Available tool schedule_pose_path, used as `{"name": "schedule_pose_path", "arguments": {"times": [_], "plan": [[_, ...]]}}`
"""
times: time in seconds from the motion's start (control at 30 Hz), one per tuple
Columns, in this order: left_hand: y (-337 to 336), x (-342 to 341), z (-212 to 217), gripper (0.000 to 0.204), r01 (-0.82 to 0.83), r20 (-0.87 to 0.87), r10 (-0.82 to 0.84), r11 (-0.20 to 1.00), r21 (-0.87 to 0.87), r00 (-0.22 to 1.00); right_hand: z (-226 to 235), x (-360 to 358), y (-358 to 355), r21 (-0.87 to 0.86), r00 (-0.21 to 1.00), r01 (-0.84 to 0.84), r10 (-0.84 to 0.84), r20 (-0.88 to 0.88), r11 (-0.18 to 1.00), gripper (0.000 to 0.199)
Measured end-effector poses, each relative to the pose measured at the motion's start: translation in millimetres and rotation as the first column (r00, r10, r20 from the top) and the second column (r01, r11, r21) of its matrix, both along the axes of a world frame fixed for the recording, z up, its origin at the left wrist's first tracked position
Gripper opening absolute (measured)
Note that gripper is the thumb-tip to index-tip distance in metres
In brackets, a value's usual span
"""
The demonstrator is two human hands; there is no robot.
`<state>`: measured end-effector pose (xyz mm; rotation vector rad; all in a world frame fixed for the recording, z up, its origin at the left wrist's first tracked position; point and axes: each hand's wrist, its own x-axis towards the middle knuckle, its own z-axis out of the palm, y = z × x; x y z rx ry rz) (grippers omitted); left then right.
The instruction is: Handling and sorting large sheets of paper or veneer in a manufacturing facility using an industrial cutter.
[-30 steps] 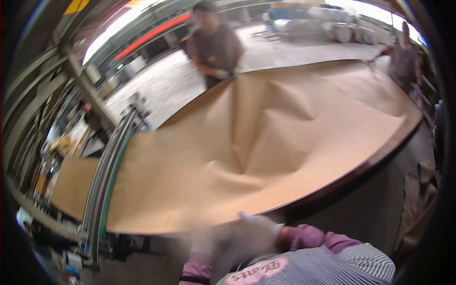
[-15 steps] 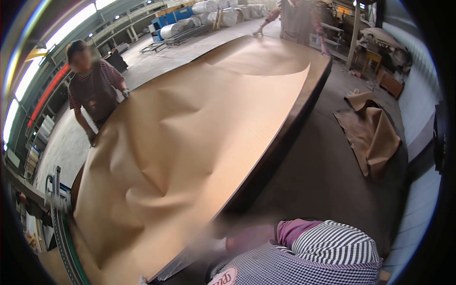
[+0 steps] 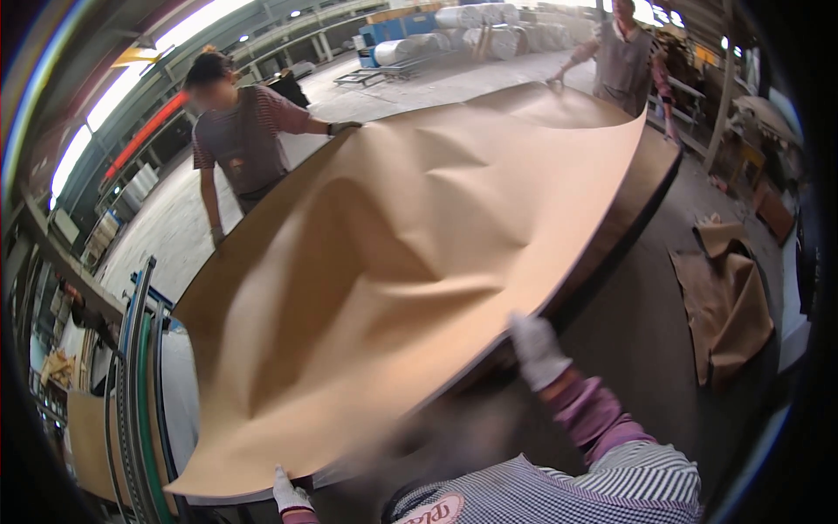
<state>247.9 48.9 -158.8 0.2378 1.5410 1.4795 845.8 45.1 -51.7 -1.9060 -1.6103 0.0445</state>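
A large brown paper-like sheet [image 3: 375, 323], creased and bulging in the middle, lies over a wide table or stack with a dark edge [image 3: 642, 205]. My left hand [image 3: 291, 491], in a pale glove, pinches the sheet's near edge close to its lower left corner, thumb on top. Farther along the same edge, my right hand [image 3: 537, 352], also gloved and slightly blurred, is closed on the sheet's rim. Its far right corner curls upward. The fingers under the sheet are hidden.
One co-worker [image 3: 244, 144] stands at the left side with both hands on the sheet's edge; another co-worker [image 3: 624, 65] holds the far end. A metal rail frame [image 3: 140, 393] runs along the left. Crumpled brown sheeting [image 3: 729, 306] lies on the floor at right. Wrapped rolls [image 3: 458, 39] stand behind.
My right hand has moved forward along the sheet's edge and grips it there. The middle of the sheet has bulged higher. The co-worker at left has reached farther along the edge. My view has shifted left.
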Motion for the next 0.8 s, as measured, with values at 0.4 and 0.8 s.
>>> {"name": "schedule_pose_path", "arguments": {"times": [0.4, 0.8], "plan": [[-23.5, 190.4, 63.4, 0.019, 0.696, 0.032, -0.696, 0.718, -0.007, 0.718, -91.0, 75.6, -56.2, -0.075, -0.091, 0.387, -0.043, -0.995, 0.919, 0.044], [-2.9, 183.3, -56.7, 0.027, 0.413, 0.324, -0.333, 0.882, -0.225, 0.886, -147.1, 104.2, 16.4, -0.231, 0.186, 0.626, -0.43, -0.883, 0.745, 0.041]]}}
